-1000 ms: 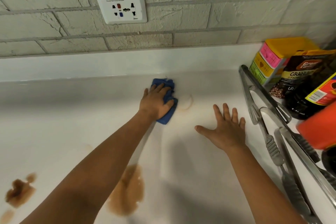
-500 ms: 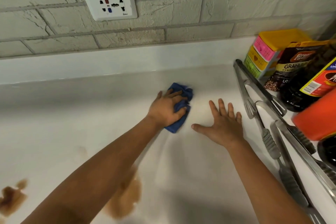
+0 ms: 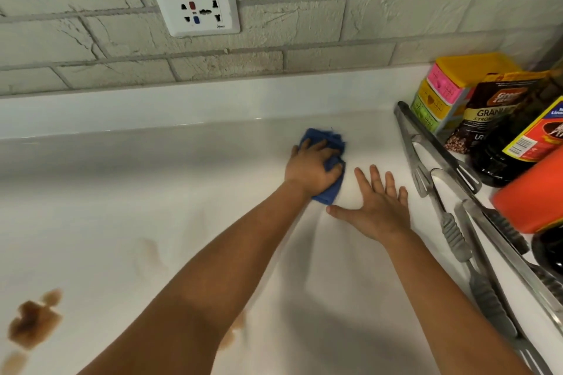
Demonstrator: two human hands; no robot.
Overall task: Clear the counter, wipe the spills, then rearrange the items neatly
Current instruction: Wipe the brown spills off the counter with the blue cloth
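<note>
My left hand [image 3: 310, 169] presses a folded blue cloth [image 3: 330, 189] onto the white counter [image 3: 152, 192], its fingers curled over the cloth's top. Just right of it, my right hand [image 3: 377, 207] lies flat on the counter with fingers spread, thumb nearly touching the cloth. A dark brown spill [image 3: 32, 323] sits at the near left. Another brown spill [image 3: 233, 333] shows partly under my left forearm. A faint tan smear [image 3: 150, 248] marks the counter between them.
Metal tongs [image 3: 426, 173] and more long utensils [image 3: 484, 283] lie along the right side. Behind them stand a stack of coloured boxes [image 3: 441, 91], a coffee pouch [image 3: 487, 113], a dark bottle [image 3: 515, 149] and an orange container [image 3: 536, 195]. A wall socket [image 3: 196, 7] sits above.
My left hand has slid the cloth to the right, over the pale ring-shaped stain, which no longer shows. My right hand has stayed flat in place.
</note>
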